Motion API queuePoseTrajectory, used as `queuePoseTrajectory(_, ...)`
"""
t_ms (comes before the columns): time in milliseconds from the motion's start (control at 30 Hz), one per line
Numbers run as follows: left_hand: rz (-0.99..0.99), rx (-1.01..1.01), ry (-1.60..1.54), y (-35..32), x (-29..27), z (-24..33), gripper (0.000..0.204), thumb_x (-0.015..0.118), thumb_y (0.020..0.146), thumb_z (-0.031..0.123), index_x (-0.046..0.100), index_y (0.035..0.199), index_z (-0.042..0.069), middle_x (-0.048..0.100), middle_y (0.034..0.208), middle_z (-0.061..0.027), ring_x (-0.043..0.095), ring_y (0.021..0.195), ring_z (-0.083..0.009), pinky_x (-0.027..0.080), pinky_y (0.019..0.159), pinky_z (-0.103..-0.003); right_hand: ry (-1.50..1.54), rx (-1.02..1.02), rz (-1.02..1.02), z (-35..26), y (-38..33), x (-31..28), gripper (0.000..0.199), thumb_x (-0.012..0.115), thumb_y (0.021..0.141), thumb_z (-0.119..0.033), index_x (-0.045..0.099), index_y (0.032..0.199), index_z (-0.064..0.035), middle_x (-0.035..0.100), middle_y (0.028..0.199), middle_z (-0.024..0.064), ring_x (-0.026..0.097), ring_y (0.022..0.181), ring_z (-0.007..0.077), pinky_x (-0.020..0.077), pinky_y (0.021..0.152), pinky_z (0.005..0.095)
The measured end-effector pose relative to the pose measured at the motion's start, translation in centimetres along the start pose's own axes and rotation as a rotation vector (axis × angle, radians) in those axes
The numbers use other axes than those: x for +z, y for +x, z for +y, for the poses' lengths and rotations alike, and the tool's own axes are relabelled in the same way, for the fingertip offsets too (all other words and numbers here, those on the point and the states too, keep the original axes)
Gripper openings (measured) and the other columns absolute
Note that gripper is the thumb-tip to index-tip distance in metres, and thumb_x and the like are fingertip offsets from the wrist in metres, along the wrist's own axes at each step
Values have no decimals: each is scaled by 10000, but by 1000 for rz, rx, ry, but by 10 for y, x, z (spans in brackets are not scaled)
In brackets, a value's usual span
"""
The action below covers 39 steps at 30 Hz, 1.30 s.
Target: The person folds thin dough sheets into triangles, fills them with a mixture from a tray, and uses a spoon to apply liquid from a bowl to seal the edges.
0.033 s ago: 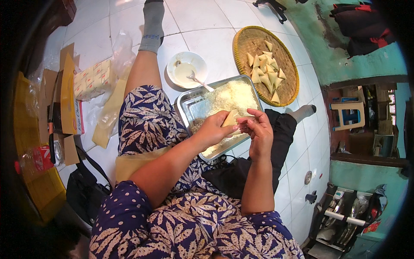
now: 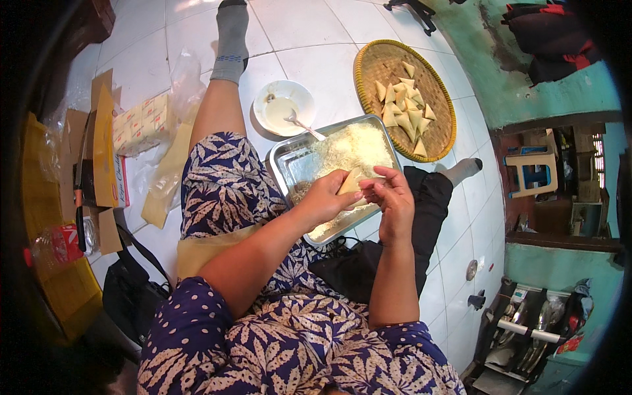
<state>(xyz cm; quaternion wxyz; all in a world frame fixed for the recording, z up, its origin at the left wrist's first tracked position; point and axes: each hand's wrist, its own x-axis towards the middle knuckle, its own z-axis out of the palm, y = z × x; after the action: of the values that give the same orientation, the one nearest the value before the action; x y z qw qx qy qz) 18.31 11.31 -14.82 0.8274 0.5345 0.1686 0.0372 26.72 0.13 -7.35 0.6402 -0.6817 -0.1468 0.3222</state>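
My left hand [image 2: 326,197] holds a pale folded pastry wrapper [image 2: 349,182] over a metal tray [image 2: 289,164] that rests on my legs. My right hand [image 2: 395,194] pinches the wrapper's right edge with its fingertips. The tray holds a heap of shredded pale filling [image 2: 352,148]. Beyond it on the tiled floor lies a round woven tray [image 2: 368,66] with several folded pastry triangles [image 2: 405,105]. A white bowl [image 2: 283,108] of pale paste with a spoon [image 2: 303,125] stands left of the woven tray.
At the left lie a plastic bag of pastry squares [image 2: 138,125], a long pale pastry strip [image 2: 164,178], an opened cardboard box [image 2: 105,151] and a plastic bottle [image 2: 56,247]. A black bag [image 2: 128,289] sits beside my left hip. A blue stool [image 2: 533,171] stands at the right.
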Motion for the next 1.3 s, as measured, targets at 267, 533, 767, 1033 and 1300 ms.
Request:
queuePoseTrajectory(267, 73, 27, -113, 0, 5, -6, 275, 628, 823, 113, 509, 1037, -12, 603, 913, -61, 586, 798, -118, 494, 675, -268, 67, 5, -241, 8, -8, -12, 379, 489, 817, 12, 473, 1194, -16, 580, 1035, 97, 532, 977, 142, 411, 855, 262)
queuePoseTrajectory(533, 250, 158, 1340, 31, -15, 5, 307, 648, 761, 139, 565, 1027, 9, 626, 816, -231, 639, 755, -312, 522, 612, -374, -227, -171, -45, 87, 22, -54, 283, 529, 780, -37, 583, 1058, -47, 596, 1039, 90, 573, 939, 185, 453, 819, 284)
queuePoseTrajectory(767, 182, -317, 83, 0, 10, 48, 249, 562, 856, 76, 539, 1085, -18, 611, 984, -109, 636, 831, -202, 565, 670, -271, -601, -616, -67, 79, 6, -46, 585, 607, 625, -240, 564, 1209, -243, 451, 1290, 136, 395, 1206, 323, 333, 1010, 381)
queuePoseTrajectory(1033, -4, -293, 27, -31, 30, 71, 299, 569, 866, 127, 511, 1117, -26, 598, 1023, -120, 614, 920, -213, 554, 758, -315, -437, -640, -319, 70, 5, -35, 700, 635, 556, -231, 536, 1248, -262, 339, 1399, 158, 285, 1295, 348, 249, 1069, 398)
queuePoseTrajectory(1300, 363, 28, 230, -25, 50, 64, 285, 581, 843, 76, 503, 1100, -21, 614, 966, -114, 634, 804, -190, 553, 660, -277, -464, -575, 37, 48, -7, -45, 387, 564, 776, -252, 586, 1149, -153, 532, 1184, 186, 510, 1107, 289, 404, 930, 371)
